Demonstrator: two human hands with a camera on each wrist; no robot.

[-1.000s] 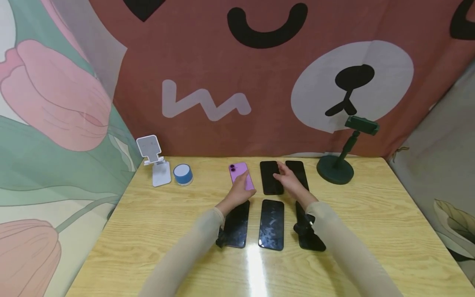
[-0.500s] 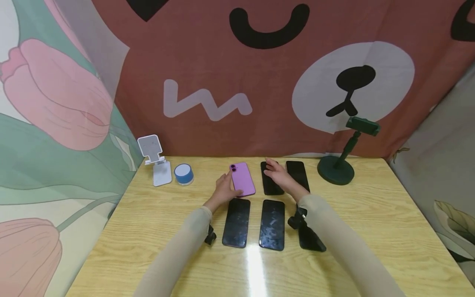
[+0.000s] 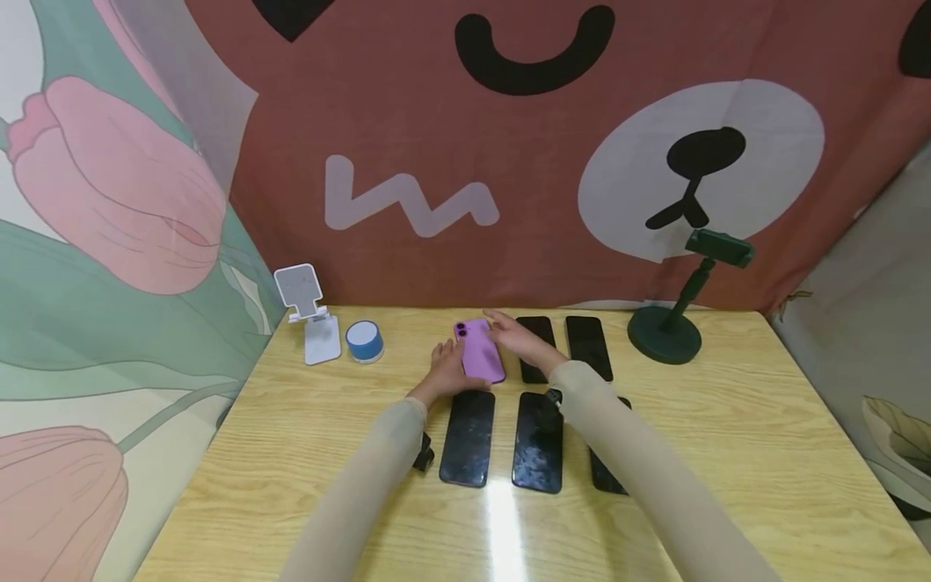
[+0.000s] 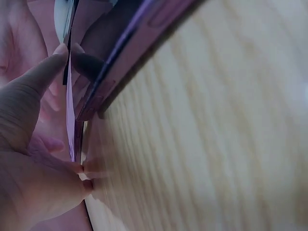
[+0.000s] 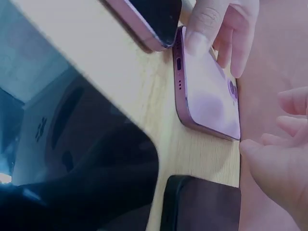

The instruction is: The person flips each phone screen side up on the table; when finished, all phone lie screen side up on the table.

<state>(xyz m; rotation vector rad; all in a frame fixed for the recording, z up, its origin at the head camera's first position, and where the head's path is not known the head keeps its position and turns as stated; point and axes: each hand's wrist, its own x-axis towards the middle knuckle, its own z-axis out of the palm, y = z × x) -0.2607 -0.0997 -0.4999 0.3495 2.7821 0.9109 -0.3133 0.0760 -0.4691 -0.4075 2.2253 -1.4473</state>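
A purple phone (image 3: 480, 353) lies camera side up in the back row on the table. My left hand (image 3: 445, 373) is at its left side, fingers spread and the thumb at the phone's lower edge; the right wrist view shows that thumb over the end with the charging port. Fingertips of this hand touch the wood in the left wrist view. Across the purple phone's right edge reaches my right hand (image 3: 518, 337), fingers extended, gripping nothing. Its forearm passes over a dark phone (image 3: 538, 432) in the front row. Another dark phone (image 3: 537, 327) lies partly hidden behind that hand.
More dark phones lie screen up: one at back right (image 3: 589, 347), one at front left (image 3: 468, 440), one under the right sleeve (image 3: 605, 473). A white phone stand (image 3: 322, 339), a blue round speaker-like object (image 3: 364, 343) and a green stand (image 3: 665, 334) line the back.
My right hand has moved left from the dark phones to the purple phone. My left hand has shifted off the purple phone's back to its left side.
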